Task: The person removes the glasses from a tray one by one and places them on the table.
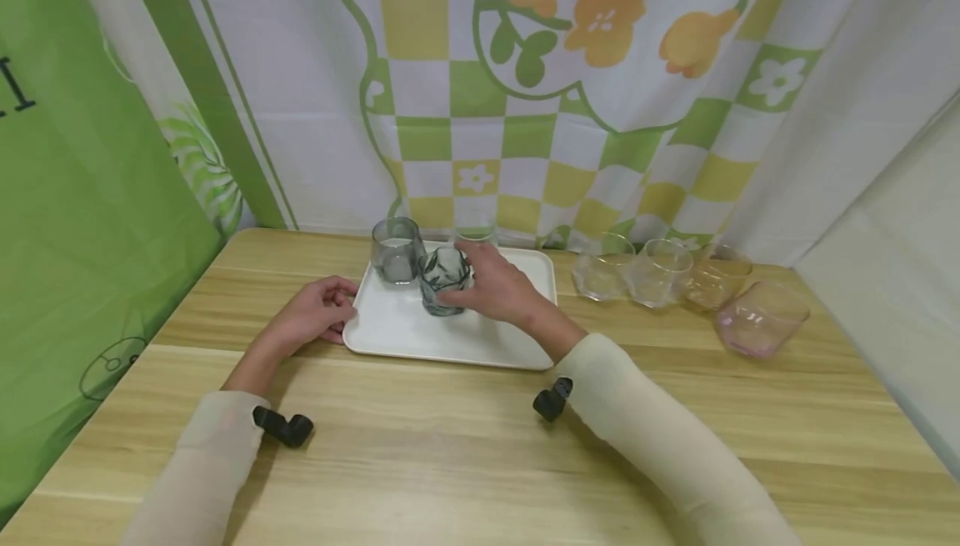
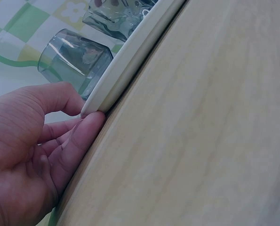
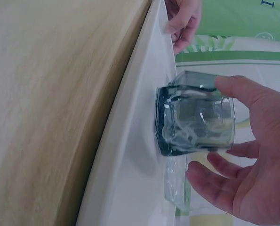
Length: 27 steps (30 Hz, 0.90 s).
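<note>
My right hand reaches over the white tray and holds a grey faceted glass near its rim. In the right wrist view, the thumb lies along one side of this glass and curved fingers lie along the other. The glass stands upright, its base close over the tray. A smooth grey glass stands at the tray's back left. Behind my right hand, a clear glass is partly hidden. My left hand pinches the tray's left rim between thumb and fingers.
To the tray's right stand two clear glasses, an amber glass and a pink glass, which leans to the right. A patterned curtain hangs behind the wooden table.
</note>
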{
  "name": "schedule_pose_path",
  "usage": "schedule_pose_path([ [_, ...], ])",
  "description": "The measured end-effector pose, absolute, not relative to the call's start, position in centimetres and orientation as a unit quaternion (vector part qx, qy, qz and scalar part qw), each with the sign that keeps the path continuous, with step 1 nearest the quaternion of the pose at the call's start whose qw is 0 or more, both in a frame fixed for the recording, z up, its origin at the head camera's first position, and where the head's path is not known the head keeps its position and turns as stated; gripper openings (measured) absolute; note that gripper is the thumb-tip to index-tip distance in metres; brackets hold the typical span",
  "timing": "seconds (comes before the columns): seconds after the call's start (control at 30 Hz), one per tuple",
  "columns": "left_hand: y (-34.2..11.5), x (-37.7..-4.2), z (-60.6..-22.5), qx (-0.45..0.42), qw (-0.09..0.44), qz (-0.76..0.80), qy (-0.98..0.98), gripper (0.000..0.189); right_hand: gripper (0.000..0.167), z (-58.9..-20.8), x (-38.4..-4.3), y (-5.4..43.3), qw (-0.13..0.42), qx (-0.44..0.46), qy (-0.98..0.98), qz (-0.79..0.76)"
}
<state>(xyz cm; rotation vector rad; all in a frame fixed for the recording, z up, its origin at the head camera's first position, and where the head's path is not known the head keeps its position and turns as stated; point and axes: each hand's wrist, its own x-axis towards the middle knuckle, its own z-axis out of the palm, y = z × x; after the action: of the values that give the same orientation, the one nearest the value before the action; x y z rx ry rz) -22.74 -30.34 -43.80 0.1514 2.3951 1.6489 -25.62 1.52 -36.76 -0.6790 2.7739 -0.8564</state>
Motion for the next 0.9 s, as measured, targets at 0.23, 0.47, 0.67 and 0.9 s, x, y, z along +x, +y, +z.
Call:
schedule_pose_path([
  [0.23, -30.2, -22.6, -43.8, 0.059, 0.117, 0.567, 0.813, 0.045, 0.088, -36.9, -25.4, 1.0, 0.065, -0.205, 0.936, -0.280],
  [0.47, -30.3, -22.7, -43.7, 0.053, 0.116, 0.566, 0.814, 0.044, 0.079, -37.0, -25.5, 0.6, 0.064, -0.210, 0.925, -0.309],
  [0.67, -30.4, -22.8, -43.7, 0.053, 0.114, 0.563, 0.817, 0.042, 0.081, -37.3, -25.4, 0.5, 0.083, -0.227, 0.903, -0.356],
  [0.9, -30.3, -22.7, -43.7, 0.053, 0.116, 0.563, 0.816, 0.043, 0.088, -37.9, -25.7, 0.5, 0.086, -0.265, 0.891, -0.359],
])
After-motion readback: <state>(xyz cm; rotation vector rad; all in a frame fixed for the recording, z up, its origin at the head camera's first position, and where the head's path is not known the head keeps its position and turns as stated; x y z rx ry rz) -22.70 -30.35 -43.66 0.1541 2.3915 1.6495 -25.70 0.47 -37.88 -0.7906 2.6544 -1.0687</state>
